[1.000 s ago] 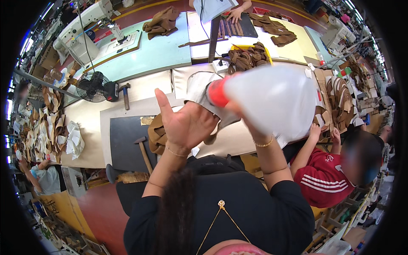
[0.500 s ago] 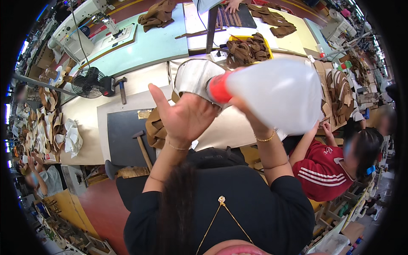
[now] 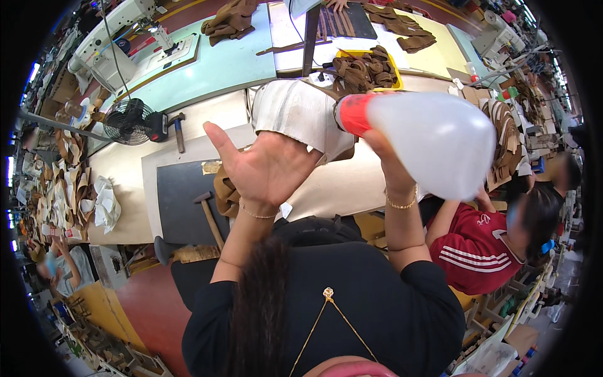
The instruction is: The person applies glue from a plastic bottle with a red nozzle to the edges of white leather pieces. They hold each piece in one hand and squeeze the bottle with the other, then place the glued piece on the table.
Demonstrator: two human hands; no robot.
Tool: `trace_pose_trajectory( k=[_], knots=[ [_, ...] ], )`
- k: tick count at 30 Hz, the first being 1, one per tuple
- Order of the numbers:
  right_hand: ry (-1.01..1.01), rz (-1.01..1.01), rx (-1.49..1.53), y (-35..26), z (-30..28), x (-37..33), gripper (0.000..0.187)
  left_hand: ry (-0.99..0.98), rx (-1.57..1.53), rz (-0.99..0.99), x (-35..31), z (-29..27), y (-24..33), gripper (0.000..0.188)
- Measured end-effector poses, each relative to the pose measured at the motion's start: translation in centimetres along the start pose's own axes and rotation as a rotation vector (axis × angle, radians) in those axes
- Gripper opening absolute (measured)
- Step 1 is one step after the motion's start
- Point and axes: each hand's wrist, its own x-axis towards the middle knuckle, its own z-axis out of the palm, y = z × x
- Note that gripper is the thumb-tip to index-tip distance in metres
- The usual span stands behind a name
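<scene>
Raised above the table, my left hand (image 3: 267, 169) has its palm up and its thumb stretched away. Its fingers reach inside a shoe upper (image 3: 286, 110) with a whitish lining turned outward, and carry it. My right hand (image 3: 396, 163) is wrapped round the red neck of a translucent white squeeze bottle (image 3: 440, 138). The bottle is tipped on its side, its dark nozzle end against or very near the right edge of the upper. Most of my left fingers are hidden by the upper. A brown piece (image 3: 226, 191) lies behind my left wrist.
On the left are a wooden-handled hammer (image 3: 210, 217) on a dark mat (image 3: 176, 195), a second hammer (image 3: 179, 133) and a black fan (image 3: 129, 122). A yellow basket (image 3: 396, 69) of brown pieces stands ahead. A person in a red shirt (image 3: 468, 251) sits close on my right.
My right hand and the bottle have shifted right, the nozzle moving along to the upper's right side. The upper has turned, showing more of its whitish lining. My left hand has moved slightly left.
</scene>
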Motion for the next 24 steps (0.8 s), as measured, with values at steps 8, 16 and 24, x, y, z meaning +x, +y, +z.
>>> trace_pose_trajectory(
  k=[8,16,24],
  knots=[
    [0.117,-0.387,-0.599,-1.0,1.1,0.6,0.041,0.110,0.056,-0.050,-0.6,-0.3,-0.1,0.121],
    [0.012,-0.636,-1.054,-1.3,0.0,1.8,0.036,0.129,0.087,-0.045,-1.2,-2.0,-0.5,0.124],
    [0.052,-0.365,-0.862,-1.5,-1.2,2.7,0.025,0.071,0.073,-0.089,-1.5,-3.0,-0.6,0.122]
  ],
)
